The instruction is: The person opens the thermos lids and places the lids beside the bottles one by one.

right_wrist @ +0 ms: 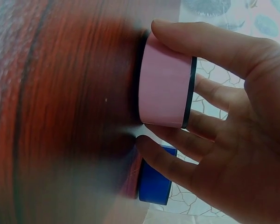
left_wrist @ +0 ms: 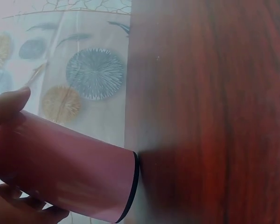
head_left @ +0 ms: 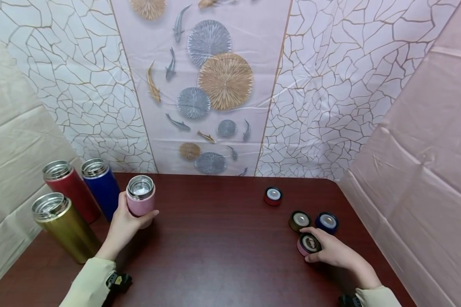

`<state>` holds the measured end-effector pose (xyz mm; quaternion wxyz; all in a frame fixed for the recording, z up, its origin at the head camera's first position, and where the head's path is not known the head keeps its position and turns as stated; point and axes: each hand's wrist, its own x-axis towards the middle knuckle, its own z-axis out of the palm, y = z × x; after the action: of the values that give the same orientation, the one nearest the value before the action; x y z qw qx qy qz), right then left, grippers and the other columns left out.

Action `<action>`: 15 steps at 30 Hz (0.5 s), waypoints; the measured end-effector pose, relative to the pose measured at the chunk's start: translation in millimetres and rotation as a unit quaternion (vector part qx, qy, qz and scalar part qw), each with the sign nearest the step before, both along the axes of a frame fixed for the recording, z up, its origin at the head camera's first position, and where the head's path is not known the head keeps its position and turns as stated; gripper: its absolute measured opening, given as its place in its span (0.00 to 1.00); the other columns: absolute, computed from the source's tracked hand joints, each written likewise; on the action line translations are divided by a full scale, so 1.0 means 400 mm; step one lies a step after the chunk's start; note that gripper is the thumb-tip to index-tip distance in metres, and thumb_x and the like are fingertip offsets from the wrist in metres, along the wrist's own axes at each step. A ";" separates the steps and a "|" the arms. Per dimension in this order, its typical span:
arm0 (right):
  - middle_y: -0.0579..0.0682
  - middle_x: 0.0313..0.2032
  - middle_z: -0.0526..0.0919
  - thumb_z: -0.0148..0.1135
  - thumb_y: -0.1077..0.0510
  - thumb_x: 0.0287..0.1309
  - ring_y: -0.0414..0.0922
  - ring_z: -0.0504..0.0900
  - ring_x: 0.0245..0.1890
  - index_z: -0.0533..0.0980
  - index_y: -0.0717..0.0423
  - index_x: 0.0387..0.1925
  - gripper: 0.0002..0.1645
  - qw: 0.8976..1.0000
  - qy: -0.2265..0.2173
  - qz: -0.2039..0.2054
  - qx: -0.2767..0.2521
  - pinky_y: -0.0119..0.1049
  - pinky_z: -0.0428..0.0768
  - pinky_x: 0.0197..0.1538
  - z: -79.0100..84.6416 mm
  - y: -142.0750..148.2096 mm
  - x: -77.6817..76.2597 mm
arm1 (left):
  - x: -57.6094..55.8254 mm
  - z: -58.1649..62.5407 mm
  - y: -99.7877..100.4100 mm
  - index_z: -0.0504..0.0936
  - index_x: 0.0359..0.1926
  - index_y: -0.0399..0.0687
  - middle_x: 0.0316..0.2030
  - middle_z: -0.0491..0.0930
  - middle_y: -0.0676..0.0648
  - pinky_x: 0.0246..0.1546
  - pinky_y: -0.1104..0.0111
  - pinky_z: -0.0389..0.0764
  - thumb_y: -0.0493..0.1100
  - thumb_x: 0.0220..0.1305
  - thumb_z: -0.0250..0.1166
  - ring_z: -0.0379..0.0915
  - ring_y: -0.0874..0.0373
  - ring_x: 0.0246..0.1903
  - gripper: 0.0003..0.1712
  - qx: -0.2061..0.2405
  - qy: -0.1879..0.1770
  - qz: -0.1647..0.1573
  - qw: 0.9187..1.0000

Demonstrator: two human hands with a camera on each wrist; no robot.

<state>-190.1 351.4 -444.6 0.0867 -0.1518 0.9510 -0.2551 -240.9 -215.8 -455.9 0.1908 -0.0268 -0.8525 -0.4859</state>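
Note:
My left hand (head_left: 124, 221) grips a pink vacuum flask (head_left: 141, 204), lidless, its steel mouth facing up. In the left wrist view the flask (left_wrist: 79, 168) shows its black-rimmed base by the tabletop; I cannot tell whether it touches. On the right, my right hand (head_left: 332, 251) holds a pink lid (head_left: 302, 247) between thumb and fingers, its inner side up. The right wrist view shows this lid (right_wrist: 165, 84) close to the table. Just beyond it lie an olive-gold lid (head_left: 300, 220) and a blue lid (head_left: 327, 222), also inner side up.
Left of the pink flask stand a red flask (head_left: 74, 192), a blue flask (head_left: 103, 192) and a gold flask (head_left: 69, 230), all lidless. A red lid (head_left: 272, 196) lies farther back on the brown table (head_left: 215, 243). Patterned cloth (head_left: 315, 106) hangs behind.

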 end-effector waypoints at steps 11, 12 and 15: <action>0.61 0.58 0.76 0.82 0.52 0.42 0.58 0.75 0.58 0.72 0.57 0.63 0.46 1.000 -0.009 -0.006 -0.006 0.57 0.74 0.55 -0.007 0.001 -0.001 | -0.023 0.003 -0.004 0.55 0.70 0.45 0.60 0.70 0.34 0.58 0.43 0.68 0.55 0.54 0.78 0.69 0.38 0.57 0.53 0.001 -0.031 0.002 1.000; 0.62 0.58 0.76 0.82 0.52 0.42 0.59 0.75 0.58 0.72 0.57 0.63 0.46 1.000 -0.010 -0.005 -0.007 0.57 0.74 0.55 -0.008 0.001 -0.002 | -0.027 0.005 -0.005 0.55 0.70 0.45 0.61 0.70 0.33 0.58 0.42 0.67 0.55 0.55 0.78 0.69 0.38 0.58 0.53 0.001 -0.034 0.001 0.999; 0.62 0.58 0.75 0.82 0.52 0.42 0.59 0.75 0.58 0.72 0.58 0.63 0.46 1.000 -0.015 -0.006 -0.009 0.58 0.73 0.55 -0.010 0.001 -0.002 | -0.035 0.007 -0.008 0.54 0.71 0.45 0.62 0.70 0.33 0.59 0.42 0.66 0.56 0.56 0.77 0.68 0.37 0.59 0.53 0.005 -0.043 0.000 0.999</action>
<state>-190.7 351.6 -448.4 0.0982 -0.1432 0.9480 -0.2668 -254.9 -219.0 -453.1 0.1545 -0.0052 -0.8572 -0.4912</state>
